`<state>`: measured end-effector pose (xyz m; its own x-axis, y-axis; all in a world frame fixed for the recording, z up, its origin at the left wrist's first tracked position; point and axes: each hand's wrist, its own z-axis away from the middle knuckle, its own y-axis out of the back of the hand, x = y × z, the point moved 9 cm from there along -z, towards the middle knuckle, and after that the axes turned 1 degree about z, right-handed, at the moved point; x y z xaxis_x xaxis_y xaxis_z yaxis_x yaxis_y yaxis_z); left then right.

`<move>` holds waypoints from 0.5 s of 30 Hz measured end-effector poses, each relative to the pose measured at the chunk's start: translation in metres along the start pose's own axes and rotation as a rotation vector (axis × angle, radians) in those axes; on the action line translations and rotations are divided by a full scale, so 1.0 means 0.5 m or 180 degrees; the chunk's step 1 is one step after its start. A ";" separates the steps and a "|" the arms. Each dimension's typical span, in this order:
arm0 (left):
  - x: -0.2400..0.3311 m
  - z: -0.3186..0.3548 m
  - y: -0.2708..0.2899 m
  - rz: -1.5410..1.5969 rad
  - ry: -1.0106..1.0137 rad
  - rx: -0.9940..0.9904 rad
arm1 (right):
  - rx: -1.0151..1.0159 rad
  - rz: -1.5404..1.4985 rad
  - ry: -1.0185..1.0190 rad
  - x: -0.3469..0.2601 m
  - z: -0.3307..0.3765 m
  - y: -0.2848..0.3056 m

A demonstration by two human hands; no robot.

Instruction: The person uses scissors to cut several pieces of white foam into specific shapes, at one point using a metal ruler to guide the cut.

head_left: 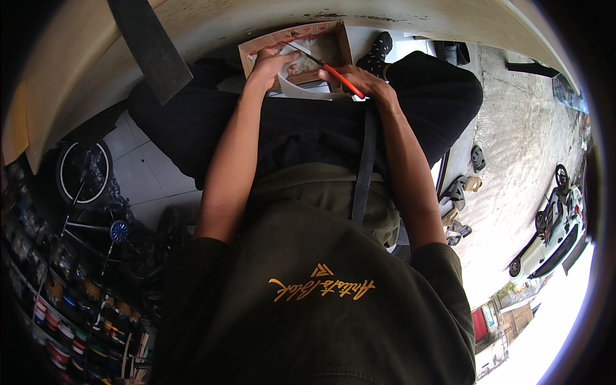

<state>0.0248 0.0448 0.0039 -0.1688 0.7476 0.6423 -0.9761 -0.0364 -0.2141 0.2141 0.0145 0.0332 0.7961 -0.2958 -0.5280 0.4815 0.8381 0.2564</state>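
Note:
An open cardboard box [328, 33] lies on the floor in front of my crossed legs, with pale paper or plastic [300, 88] spilling over its near edge. My left hand [271, 63] rests on the box's near left side, fingers spread on the flap. In my right hand [359, 79] is a slim tool with a red-orange handle [344, 79]; its dark metal tip [307, 54] points up and left into the box.
A dark strap [364, 168] hangs down my front. A dark flat board [149, 45] slants at upper left. A bicycle [83, 172] and shelves of cans [70, 321] stand to my left. Sandals [463, 187] and a parked car [550, 239] are on my right.

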 end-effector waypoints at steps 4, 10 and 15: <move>0.001 0.001 -0.002 0.0003 -0.0017 -0.0041 | 0.0063 -0.0060 0.0073 -0.008 0.005 0.004; 0.001 0.003 -0.004 0.0020 0.0025 -0.0055 | 0.0229 -0.0060 0.0139 -0.009 0.009 0.007; -0.002 0.002 -0.004 0.0025 0.0081 -0.0077 | 0.0233 -0.0202 0.0113 -0.002 0.006 0.011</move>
<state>0.0267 0.0435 0.0042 -0.1727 0.7639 0.6218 -0.9711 -0.0266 -0.2370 0.2171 0.0179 0.0378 0.7503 -0.3298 -0.5730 0.5570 0.7822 0.2792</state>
